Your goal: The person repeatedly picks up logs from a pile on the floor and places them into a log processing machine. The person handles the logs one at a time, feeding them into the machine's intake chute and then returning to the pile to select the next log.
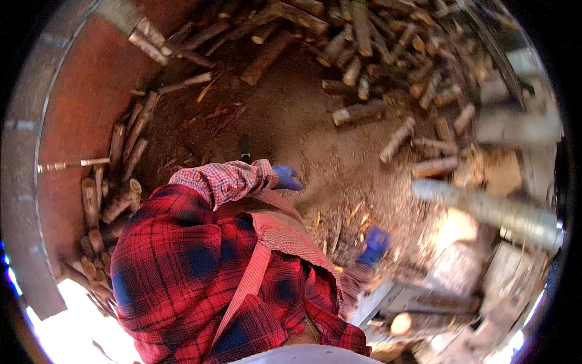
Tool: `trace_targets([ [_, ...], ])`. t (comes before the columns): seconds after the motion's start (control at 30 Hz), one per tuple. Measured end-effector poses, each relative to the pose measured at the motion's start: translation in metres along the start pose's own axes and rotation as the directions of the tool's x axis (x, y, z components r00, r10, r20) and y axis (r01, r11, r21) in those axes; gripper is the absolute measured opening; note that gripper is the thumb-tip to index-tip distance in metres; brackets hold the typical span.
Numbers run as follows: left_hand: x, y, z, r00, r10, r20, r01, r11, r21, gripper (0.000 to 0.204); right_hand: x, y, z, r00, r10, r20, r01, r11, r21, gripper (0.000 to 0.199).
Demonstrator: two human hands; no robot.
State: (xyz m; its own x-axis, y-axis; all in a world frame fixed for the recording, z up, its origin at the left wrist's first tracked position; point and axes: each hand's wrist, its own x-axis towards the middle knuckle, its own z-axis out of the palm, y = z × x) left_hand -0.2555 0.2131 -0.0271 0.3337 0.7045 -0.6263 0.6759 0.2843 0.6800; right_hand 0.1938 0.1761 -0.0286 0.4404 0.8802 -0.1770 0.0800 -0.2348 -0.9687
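My left hand (287, 178), in a blue glove, hangs in front of my body over the dirt floor. Its fingers are loosely apart with nothing visible in them. Lower right, my right hand (376, 240), also gloved in blue, is smeared by motion above scattered wood chips (339, 227). Whether its fingers are closed cannot be made out, and no held thing shows. To the right of that hand, a long pale log (485, 206) reaches in from the right side.
A heap of split firewood (388, 51) covers the far right. More logs (91, 203) lie along a rust-coloured metal wall (82, 115) at left. A dark shoe (245, 147) stands on the dirt floor (285, 115). Close on the right, a wood piece (401, 324) shows a pale cut end.
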Motion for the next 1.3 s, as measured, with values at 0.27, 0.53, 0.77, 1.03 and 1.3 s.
trace_targets([
  [0.27,0.006,-0.230,-0.105,0.954,-0.289,-0.082,0.257,0.926,-0.276,0.065,-0.098,-0.052,0.397,0.349,0.336,0.875,0.267,0.859,-0.437,0.045],
  [0.53,-0.033,-0.404,-0.241,0.956,-0.187,-0.227,0.136,0.965,-0.224,0.048,-0.009,-0.116,0.515,0.490,0.427,0.760,0.155,0.815,-0.559,0.034],
  [0.77,0.056,-0.345,-0.351,0.690,-0.724,0.004,0.344,0.324,-0.881,0.040,0.092,-0.126,0.679,0.287,0.579,0.764,-0.003,0.797,-0.603,0.050],
  [1.03,0.184,-0.366,-0.375,0.784,-0.569,-0.248,0.351,0.736,-0.579,0.037,0.298,-0.012,1.066,0.501,0.361,0.787,0.021,0.904,-0.428,0.078],
  [1.3,0.328,-0.391,-0.479,0.877,-0.478,0.050,-0.169,-0.404,-0.899,0.034,0.424,0.059,1.337,0.692,0.081,0.718,0.449,0.730,-0.515,0.100],
])
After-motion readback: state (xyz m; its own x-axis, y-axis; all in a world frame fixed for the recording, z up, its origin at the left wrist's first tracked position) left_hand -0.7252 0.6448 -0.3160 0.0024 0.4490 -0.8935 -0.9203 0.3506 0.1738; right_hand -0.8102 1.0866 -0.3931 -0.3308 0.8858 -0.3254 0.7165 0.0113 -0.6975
